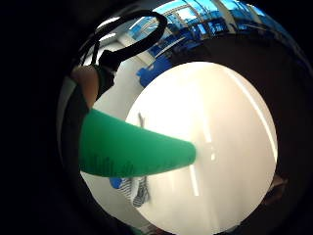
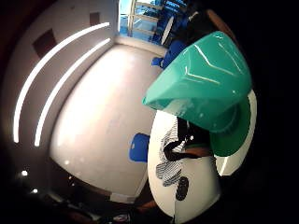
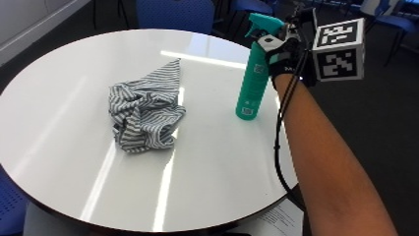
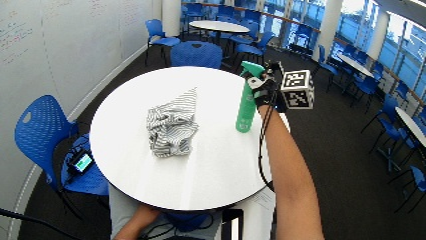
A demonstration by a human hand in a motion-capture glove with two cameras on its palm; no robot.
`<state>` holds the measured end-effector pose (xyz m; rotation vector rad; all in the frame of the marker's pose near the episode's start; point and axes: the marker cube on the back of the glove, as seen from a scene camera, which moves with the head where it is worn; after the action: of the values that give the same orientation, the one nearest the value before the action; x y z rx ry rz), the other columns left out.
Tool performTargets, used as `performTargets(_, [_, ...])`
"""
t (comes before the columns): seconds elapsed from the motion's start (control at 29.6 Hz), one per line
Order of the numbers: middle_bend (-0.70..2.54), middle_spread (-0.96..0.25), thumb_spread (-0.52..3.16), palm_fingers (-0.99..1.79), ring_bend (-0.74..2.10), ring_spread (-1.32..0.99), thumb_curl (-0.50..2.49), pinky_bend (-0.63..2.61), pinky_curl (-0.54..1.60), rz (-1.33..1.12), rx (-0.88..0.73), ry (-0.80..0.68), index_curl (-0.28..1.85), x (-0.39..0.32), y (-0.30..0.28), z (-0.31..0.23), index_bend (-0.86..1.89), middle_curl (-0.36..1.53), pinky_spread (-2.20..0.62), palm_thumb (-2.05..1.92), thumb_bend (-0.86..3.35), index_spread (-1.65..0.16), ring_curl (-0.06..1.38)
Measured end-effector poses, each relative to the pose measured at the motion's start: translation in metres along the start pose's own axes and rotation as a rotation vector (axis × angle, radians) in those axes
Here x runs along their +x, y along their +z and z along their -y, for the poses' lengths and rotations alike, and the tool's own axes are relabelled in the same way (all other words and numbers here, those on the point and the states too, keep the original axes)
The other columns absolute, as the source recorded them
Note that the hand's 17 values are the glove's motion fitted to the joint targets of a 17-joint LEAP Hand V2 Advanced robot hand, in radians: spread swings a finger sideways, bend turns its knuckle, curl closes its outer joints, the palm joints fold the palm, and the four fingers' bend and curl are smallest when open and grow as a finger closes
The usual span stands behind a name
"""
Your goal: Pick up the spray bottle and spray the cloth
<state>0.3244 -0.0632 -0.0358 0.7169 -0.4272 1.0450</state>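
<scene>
Near the tabletop's point(image 3: 216, 162) right edge, the grip curls round the bottle's neck.
Gloved right hand point(image 3: 286, 56) holds the green bottle point(image 3: 254, 73) just under its nozzle, bottle upright, its base at or just above the surface; the forearm reaches in over that edge. Striped cloth point(image 3: 147, 110) lies crumpled near the middle, apart from the bottle.

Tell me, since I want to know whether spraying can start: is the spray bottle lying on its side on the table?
No: in the outside view the spray bottle stands upright beside the cloth, with the gloved right hand gripping its neck.
</scene>
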Motion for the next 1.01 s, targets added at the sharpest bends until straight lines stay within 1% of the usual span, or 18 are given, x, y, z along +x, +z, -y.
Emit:
performTargets(0.2, [0.52,-0.21,0.88,0.95,0.63,-0.19,0.45,0.21,0.32,0.071,-0.069,0.012,0.18,-0.001,0.002,0.006,0.37,0.42,0.04,0.92,-0.02,-0.33,0.37])
performTargets(0.37, [0.45,-0.22,0.82,0.99,0.56,-0.19,0.48,0.16,0.31,0.159,-0.148,0.01,0.26,0.003,0.009,0.01,0.4,0.41,0.03,0.95,-0.01,-0.32,0.36])
performTargets(0.57, [0.4,-0.23,0.72,1.04,0.5,-0.19,0.52,0.14,0.29,0.21,-0.217,-0.042,0.32,0.009,0.018,0.013,0.42,0.41,0.03,0.95,-0.03,-0.31,0.35])
performTargets(0.85, [0.39,-0.23,0.65,1.17,0.52,-0.19,0.56,0.19,0.29,0.244,-0.166,-0.159,0.36,-0.006,0.014,0.02,0.36,0.43,-0.01,0.94,-0.03,-0.3,0.37])
performTargets(1.01, [0.34,-0.24,0.62,1.31,0.55,-0.19,0.58,0.36,0.34,0.277,-0.086,-0.235,0.37,-0.017,0.013,0.02,0.26,0.43,-0.12,0.92,-0.03,-0.3,0.39])
